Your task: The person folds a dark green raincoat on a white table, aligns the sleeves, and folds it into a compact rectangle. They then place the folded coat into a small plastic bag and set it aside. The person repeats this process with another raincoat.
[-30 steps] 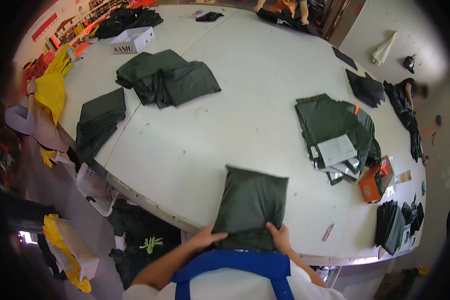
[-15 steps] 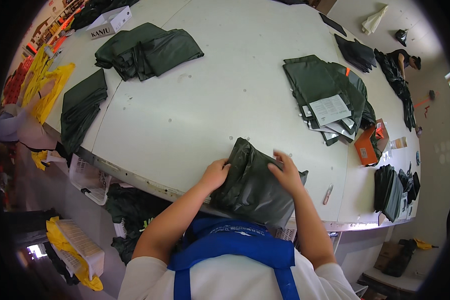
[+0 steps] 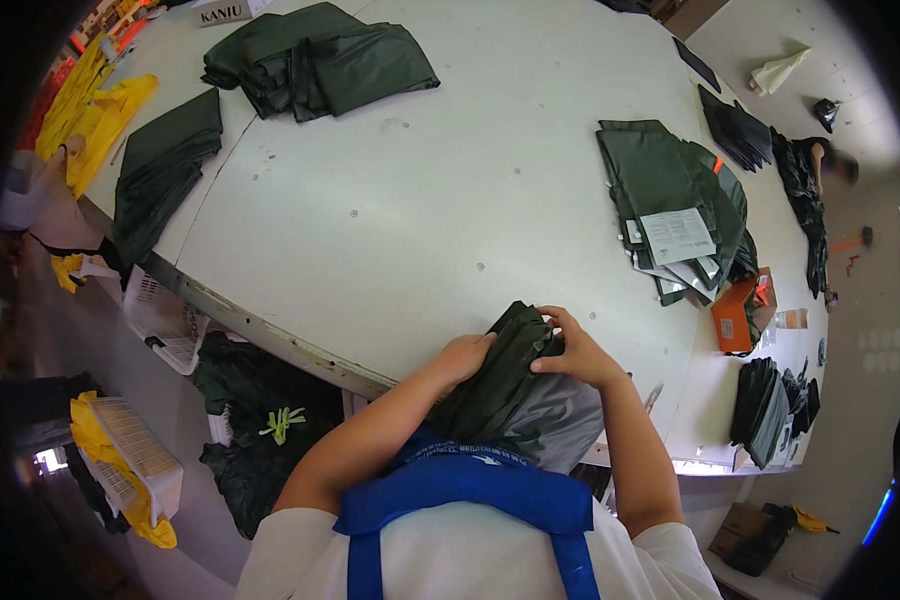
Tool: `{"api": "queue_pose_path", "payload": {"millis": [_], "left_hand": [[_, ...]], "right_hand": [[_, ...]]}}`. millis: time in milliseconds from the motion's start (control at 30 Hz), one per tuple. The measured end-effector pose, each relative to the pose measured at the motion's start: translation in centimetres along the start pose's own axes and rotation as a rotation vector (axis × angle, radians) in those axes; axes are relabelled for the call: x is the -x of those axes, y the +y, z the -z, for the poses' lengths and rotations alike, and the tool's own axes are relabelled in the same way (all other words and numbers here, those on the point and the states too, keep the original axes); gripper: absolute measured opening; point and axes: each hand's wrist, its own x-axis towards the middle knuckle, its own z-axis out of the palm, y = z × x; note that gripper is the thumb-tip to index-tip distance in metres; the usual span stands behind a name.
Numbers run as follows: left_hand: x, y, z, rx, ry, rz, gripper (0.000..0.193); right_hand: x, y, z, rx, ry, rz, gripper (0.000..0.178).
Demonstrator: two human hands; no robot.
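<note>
Apron: blue, over a white shirt, at the near rim of the view.
Bundle: a dark green folded piece [image 3: 490, 385] with grey showing on its right lies at the table's near edge, its lower side reaching the apron [image 3: 460, 490].
Left hand: fingers of the left hand [image 3: 462, 360] grip the bundle's upper left side.
Right hand: thumb and fingers of the right hand [image 3: 582, 357] curl around folds at the bundle's upper right edge.
Near edge: the table [image 3: 410, 260] shows a bare rim slanting up to the left, above a white basket [image 3: 165, 315] on the floor.
Right side: a pen [image 3: 654, 397] lies near the right forearm; beyond it stand a dark stack [image 3: 757, 405] by the table's right edge and an orange box [image 3: 735, 318].
Open room: white tabletop stretches ahead of both hands, between the left stack [image 3: 170, 165] and the right pile [image 3: 660, 165], which is topped by a printed sheet [image 3: 678, 235].
Far side: a green pile [image 3: 320, 60] sits well apart from the hands, just short of a white box [image 3: 232, 10].
</note>
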Motion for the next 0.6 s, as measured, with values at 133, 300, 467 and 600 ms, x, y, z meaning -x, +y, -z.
{"api": "queue_pose_path", "payload": {"millis": [133,300,467,600], "left_hand": [[1.0,0.9,0.0,-0.218,0.025,-0.184,0.048],[1.8,2.8,1.1,-0.024,-0.262,-0.082,0.042],[0.1,0.4,0.5,0.468,-0.474,0.158,0.036],[-0.7,2.1,-0.4,-0.043,-0.408,-0.009,0.028]], "right_hand": [[0.0,0.1,1.2,-0.142,-0.071,0.019,0.093],[-0.6,-0.5,1.9,-0.155,-0.158,0.003,0.097],[-0.6,-1.5,2.3,-0.186,-0.234,0.042,0.077],[-0.2,-1.9,2.2,-0.258,-0.228,-0.007,0.064]]}}
